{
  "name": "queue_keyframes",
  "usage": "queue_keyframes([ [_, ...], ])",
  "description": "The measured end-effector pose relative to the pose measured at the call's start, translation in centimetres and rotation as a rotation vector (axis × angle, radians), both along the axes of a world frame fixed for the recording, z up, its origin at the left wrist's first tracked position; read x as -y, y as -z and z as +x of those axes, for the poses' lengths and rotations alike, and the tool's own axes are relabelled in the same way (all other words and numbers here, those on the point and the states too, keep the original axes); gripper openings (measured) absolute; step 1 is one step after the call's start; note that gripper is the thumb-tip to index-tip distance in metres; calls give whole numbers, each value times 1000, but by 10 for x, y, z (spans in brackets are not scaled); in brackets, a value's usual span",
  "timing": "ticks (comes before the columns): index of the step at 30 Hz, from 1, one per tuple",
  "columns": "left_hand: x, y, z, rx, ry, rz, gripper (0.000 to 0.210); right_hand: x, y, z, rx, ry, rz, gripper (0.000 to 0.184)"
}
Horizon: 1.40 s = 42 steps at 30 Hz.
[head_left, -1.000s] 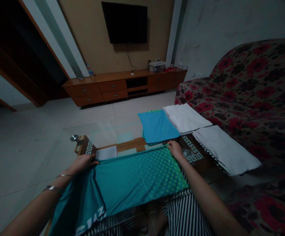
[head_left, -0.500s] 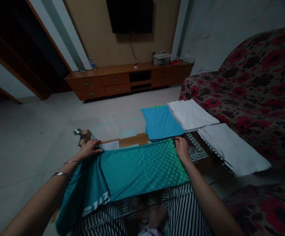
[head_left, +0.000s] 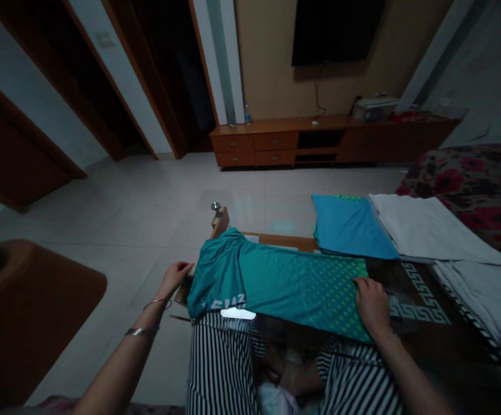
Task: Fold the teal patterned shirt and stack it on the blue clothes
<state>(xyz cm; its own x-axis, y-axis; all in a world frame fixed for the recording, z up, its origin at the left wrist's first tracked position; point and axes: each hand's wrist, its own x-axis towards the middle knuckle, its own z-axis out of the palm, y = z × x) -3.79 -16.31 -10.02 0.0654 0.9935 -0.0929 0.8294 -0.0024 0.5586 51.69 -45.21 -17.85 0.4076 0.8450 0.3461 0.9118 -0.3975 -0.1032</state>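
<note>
A teal shirt (head_left: pixel 276 279) with a green dotted fade at its right end and white lettering near its left lies folded in a long strip across the low table, its near edge by my knees. My left hand (head_left: pixel 176 278) is at the shirt's left end, fingers drawn together at its edge; the exact contact is hard to make out. At the dotted right end, my right hand (head_left: pixel 372 304) pinches the edge between thumb and curled fingers. Beyond it lies a folded blue garment (head_left: pixel 352 226), beside a folded white one (head_left: pixel 434 227).
Another folded white garment (head_left: pixel 488 300) lies at the right on the dark glass tabletop (head_left: pixel 414 340). A wooden table corner with a metal knob (head_left: pixel 216 206) sticks out at the far left. A brown rounded furniture piece (head_left: pixel 38 300) stands left; a floral sofa (head_left: pixel 470 178) is at right.
My view has swung left. My left hand has moved from the shirt's far edge to its left end, and that hanging end now lies folded inward on the strip. My right hand stays at the dotted end.
</note>
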Motion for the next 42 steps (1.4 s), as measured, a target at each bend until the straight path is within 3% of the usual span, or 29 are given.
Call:
queue_keyframes([
  [4,29,7,3,0,-3,43,36,2,2,-4,69,-8,-15,29],
  [8,64,0,14,92,90,302,28,3,-3,-8,96,-2,-47,29],
  [11,93,-4,3,170,149,467,26,1,-17,-17,95,40,-97,30],
  [13,108,-1,-10,186,108,494,31,-6,-35,-36,79,35,-104,29],
  [15,119,6,-24,175,48,489,34,-19,-56,-71,-3,-121,-79,28],
  [18,130,21,-35,128,35,433,42,-44,-84,-149,-239,-583,-95,24],
  [21,137,34,-33,69,90,360,46,-70,-97,-231,-339,-862,-191,25],
  [24,140,39,-24,12,123,327,42,-93,-95,-287,-297,-887,-239,31],
  [28,129,40,-11,-38,93,356,30,-116,-83,-318,-208,-811,-306,14],
  [33,92,30,-23,-127,134,335,23,-121,-71,-321,-231,-808,-289,13],
  [36,73,25,-46,-205,54,310,22,-117,-70,-318,-292,-827,-300,13],
  [39,68,27,-63,-173,-52,286,24,-125,-75,-311,-343,-882,-373,20],
  [42,78,35,-59,-6,-111,279,22,-163,-88,-304,-349,-962,-475,29],
])
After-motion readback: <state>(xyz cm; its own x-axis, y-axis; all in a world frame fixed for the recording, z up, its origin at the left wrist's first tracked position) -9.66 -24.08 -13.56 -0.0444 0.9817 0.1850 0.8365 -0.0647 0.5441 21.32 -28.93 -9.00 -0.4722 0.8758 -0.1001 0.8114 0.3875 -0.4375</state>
